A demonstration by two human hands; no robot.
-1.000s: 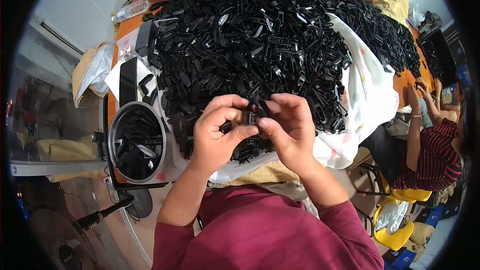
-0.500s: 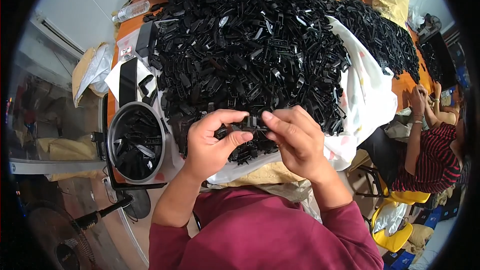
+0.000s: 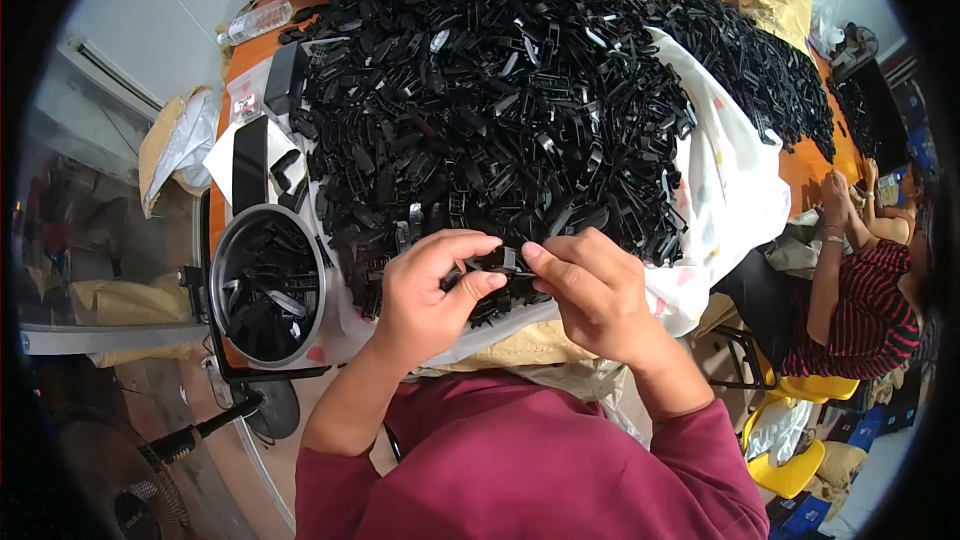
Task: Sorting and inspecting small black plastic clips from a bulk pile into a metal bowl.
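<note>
Item 1: one small, glossy black plastic piece [image 3: 506, 260], held above the near edge of the pile, in front of the chest. Long axis apparently crosswise, left to right; ends partly covered by fingertips, so the exact tilt cannot be told.

Item 2: left hand [image 3: 420, 295], bare; thumb and forefinger pinching the left end of the piece, forefinger above, thumb below. The piece lies to the right of these fingers.

Item 3: right hand [image 3: 602, 298], bare; fingers bent, tips pressed at the right end of the piece, which lies to their left. Neither hand is clearly the nearer; the piece sits between the two, touched from both sides.

Item 4: broad heap of loose black plastic parts [image 3: 480, 130], beneath and beyond the fingers.

Item 5: white plastic sheeting with pale coloured spots [image 3: 740, 205], bordering the heap at the right.

Item 6: round, silver metal bowl [image 3: 321, 285], left of the left hand, well apart from the piece; similar black parts inside.

Item 7: orange-brown wooden bench [image 3: 802, 188], carrying the above.
</note>
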